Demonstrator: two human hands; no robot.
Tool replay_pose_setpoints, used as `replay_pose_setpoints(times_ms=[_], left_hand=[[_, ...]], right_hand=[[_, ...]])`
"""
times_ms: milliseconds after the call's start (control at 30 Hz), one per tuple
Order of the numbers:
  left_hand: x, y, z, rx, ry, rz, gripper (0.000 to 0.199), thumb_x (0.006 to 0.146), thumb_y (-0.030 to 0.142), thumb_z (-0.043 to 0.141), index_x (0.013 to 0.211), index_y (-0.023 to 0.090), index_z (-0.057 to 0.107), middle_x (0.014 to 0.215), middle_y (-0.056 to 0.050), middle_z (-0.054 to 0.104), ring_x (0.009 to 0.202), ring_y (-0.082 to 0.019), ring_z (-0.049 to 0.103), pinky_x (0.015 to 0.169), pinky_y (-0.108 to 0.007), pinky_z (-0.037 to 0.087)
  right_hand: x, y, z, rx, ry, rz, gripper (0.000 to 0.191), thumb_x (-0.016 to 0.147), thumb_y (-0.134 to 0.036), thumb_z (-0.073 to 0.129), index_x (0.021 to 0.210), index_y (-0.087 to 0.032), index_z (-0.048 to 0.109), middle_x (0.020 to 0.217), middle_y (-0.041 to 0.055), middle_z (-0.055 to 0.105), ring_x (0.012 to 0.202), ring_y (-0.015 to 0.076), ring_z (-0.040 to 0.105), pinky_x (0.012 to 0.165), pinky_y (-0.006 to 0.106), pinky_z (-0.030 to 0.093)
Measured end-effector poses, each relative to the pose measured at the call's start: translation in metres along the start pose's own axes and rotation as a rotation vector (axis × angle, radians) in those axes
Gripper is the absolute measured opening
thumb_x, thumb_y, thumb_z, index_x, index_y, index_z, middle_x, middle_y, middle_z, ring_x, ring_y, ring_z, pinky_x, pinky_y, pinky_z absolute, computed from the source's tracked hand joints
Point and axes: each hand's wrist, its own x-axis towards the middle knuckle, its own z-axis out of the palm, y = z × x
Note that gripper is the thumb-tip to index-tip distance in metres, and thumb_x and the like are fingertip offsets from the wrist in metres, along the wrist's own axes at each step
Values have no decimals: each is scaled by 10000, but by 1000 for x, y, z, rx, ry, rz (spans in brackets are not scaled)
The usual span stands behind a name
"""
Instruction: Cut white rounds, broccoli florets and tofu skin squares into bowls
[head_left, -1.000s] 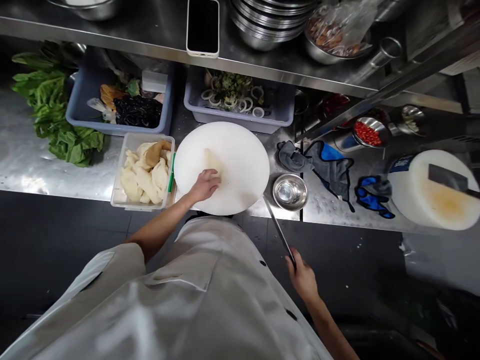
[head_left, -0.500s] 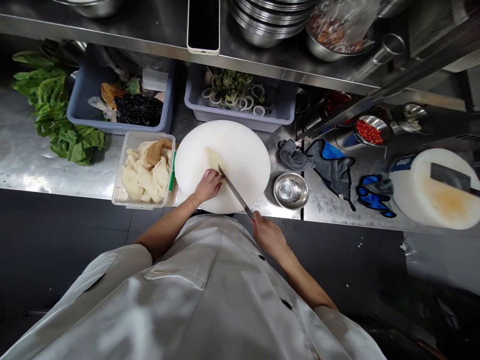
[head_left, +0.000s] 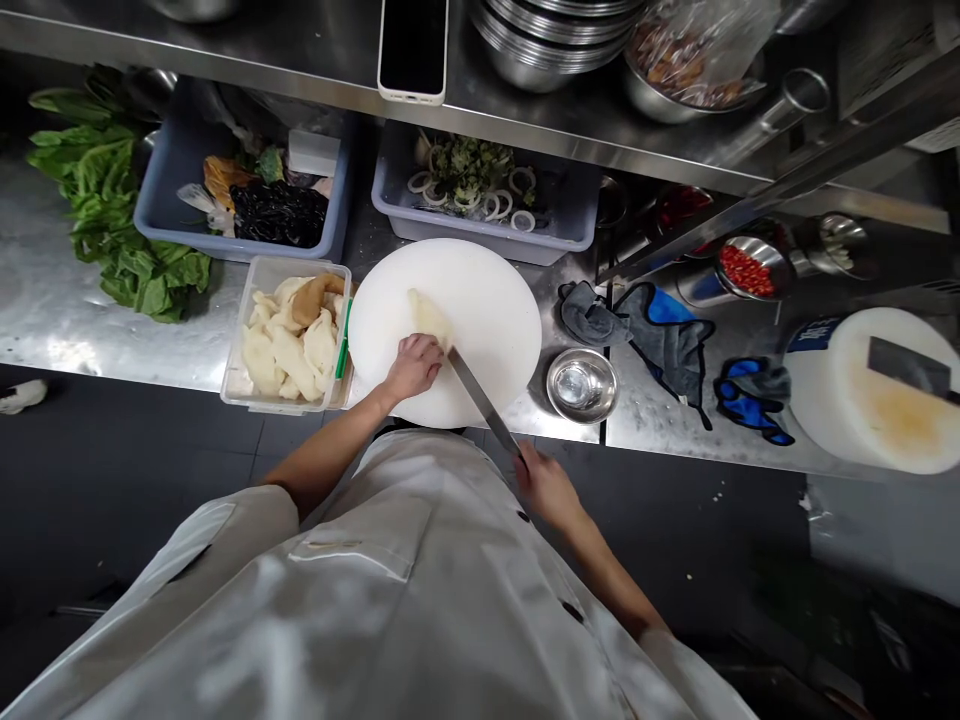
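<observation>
A pale, flat piece of food lies on the round white cutting board. My left hand rests on its near end with the fingers curled and pressed down on it. In my right hand is the handle of a long, narrow knife. The blade slants up and to the left, its tip just right of my left fingertips at the piece's edge. Left of the board, a clear plastic tub holds similar pale pieces and a browner one.
A small metal bowl and grey-blue cloths lie right of the board. Behind it stand two blue bins under a steel shelf bearing a phone and stacked bowls. Leafy greens are left; another board with a cleaver is right.
The knife and my right hand have drawn back toward me and to the right. My left hand has shifted slightly left, showing more of the pale piece. A shoe has appeared at the left edge.
</observation>
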Motion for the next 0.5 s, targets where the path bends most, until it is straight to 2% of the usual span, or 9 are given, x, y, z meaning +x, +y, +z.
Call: replay_pose_setpoints(times_ms=[67, 133, 200, 300, 400, 500], left_hand=[[6, -2, -7, 33, -44, 89, 268, 911, 191, 566, 1144, 163, 694, 1392, -181, 608, 1369, -358, 486, 1118, -591, 361], [17, -4, -13, 45, -137, 213, 298, 896, 178, 575, 1170, 158, 688, 1425, -184, 607, 1399, -342, 493, 1169, -571, 334], [31, -4, -17, 66, -226, 298, 290, 896, 153, 554, 1147, 150, 700, 1374, -189, 644, 1341, -320, 553, 1158, -521, 373], [56, 2, -21, 108, -300, 304, 244, 903, 105, 498, 993, 147, 721, 1117, -180, 730, 1114, -297, 662, 1021, -464, 474], [81, 6, -31, 5, -230, 149, 172, 853, 85, 524, 783, 154, 665, 834, -110, 713, 849, -251, 673, 833, -387, 505], [102, 1, -55, -330, 41, -55, 168, 844, 148, 585, 680, 180, 566, 719, -23, 644, 715, -179, 620, 718, -300, 472]], right_hand=[[-36, 35, 8, 95, -1, 8, 315, 1059, -382, 332, 1116, -211, 591, 898, 93, 748, 767, 251, 713, 656, 300, 396], [-60, 59, 15, 192, 38, 35, 363, 1035, -454, 337, 1099, -223, 610, 819, 82, 733, 707, 261, 702, 648, 315, 419], [-65, 68, 23, 278, 104, 70, 389, 1010, -501, 350, 1086, -225, 614, 735, 66, 703, 649, 263, 682, 632, 322, 428], [-45, 56, 33, 381, 208, 109, 367, 981, -523, 369, 1018, -234, 591, 658, 40, 653, 600, 247, 649, 610, 317, 418], [-17, 34, 37, 489, 270, 108, 336, 981, -534, 360, 924, -247, 527, 640, 21, 623, 570, 213, 610, 602, 298, 408], [0, 19, 35, 570, 301, 74, 330, 994, -542, 355, 881, -253, 470, 620, -1, 598, 537, 184, 573, 588, 277, 391]])
